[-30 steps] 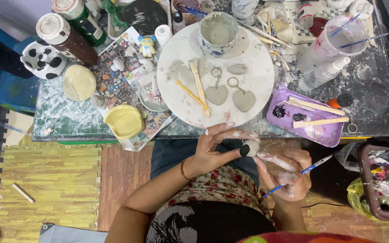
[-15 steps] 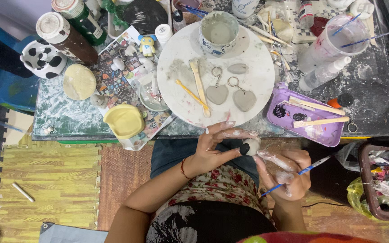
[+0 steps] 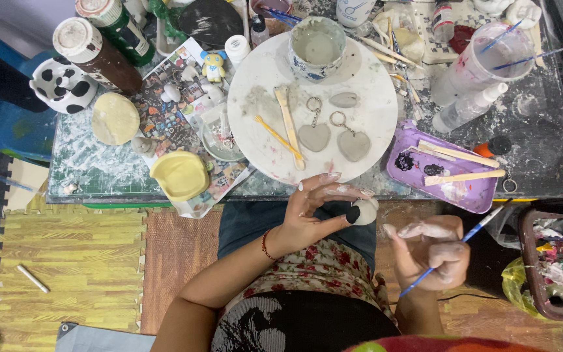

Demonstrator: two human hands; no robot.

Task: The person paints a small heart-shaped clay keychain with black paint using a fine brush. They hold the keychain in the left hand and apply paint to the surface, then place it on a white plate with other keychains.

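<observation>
My left hand pinches a small white clay figure with a black painted patch, held over my lap just below the table edge. My right hand grips a thin blue paintbrush, its tip pointing up to the right, a little apart from the figure. On the round white board above lie two grey heart keyrings, an oval clay piece, wooden sticks and a cup of grey water.
A purple paint tray with black paint and wooden sticks sits right of the board. Bottles, a yellow lid, a round clay disc, a plastic cup with brushes and small figurines crowd the table. A basket stands at right.
My right hand with the brush has drawn slightly away from the figure, to the right. My left hand keeps holding the figure in the same place.
</observation>
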